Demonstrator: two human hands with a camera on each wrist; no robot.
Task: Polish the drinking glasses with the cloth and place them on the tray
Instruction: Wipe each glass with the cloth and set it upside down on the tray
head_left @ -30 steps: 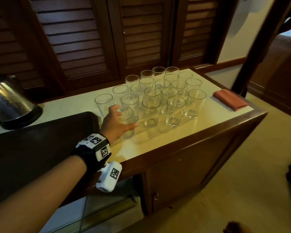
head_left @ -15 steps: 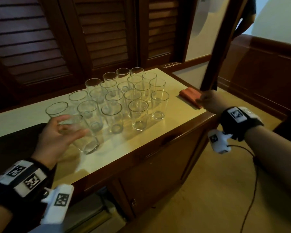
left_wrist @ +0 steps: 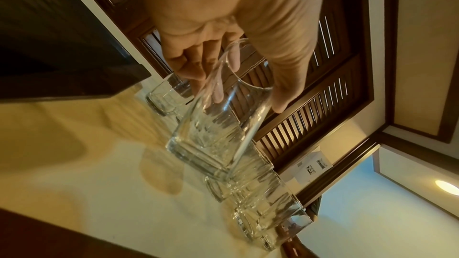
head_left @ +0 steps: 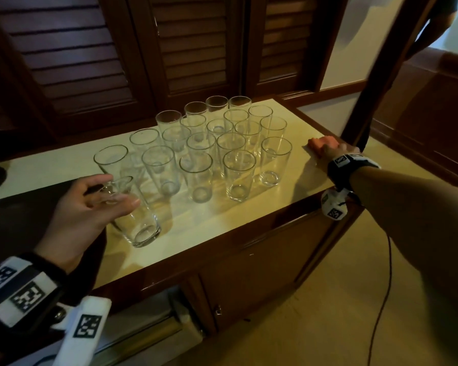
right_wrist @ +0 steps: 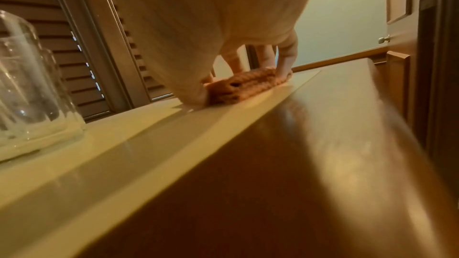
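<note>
Left hand (head_left: pixel 90 204) at the front left of the cream surface (head_left: pixel 296 180), fingers (left_wrist: pixel 198 66) and thumb curled round the rim of a drinking glass (head_left: pixel 135 212); the glass is tilted, and its base appears to hang just clear of the surface, though blur in the left wrist view leaves this uncertain. Close beside it, toward the back and right, stands the cluster of upright glasses (head_left: pixel 217 143), filling the middle of the surface in rows; the nearest of them stand just beside the held glass. Dark tray (head_left: pixel 24 220) at the left edge, partly under the left wrist. Right hand (head_left: pixel 336 150) at the right edge of the surface, fingers (right_wrist: pixel 285 60) pressed down together onto the folded orange cloth (right_wrist: pixel 246 87), thumb at its near end; the cloth lies flat on the surface, apart from the glasses. Louvred wooden shutters (head_left: pixel 191 43) close the back. A cable (head_left: pixel 381 299) hangs from the right wrist toward the floor.
</note>
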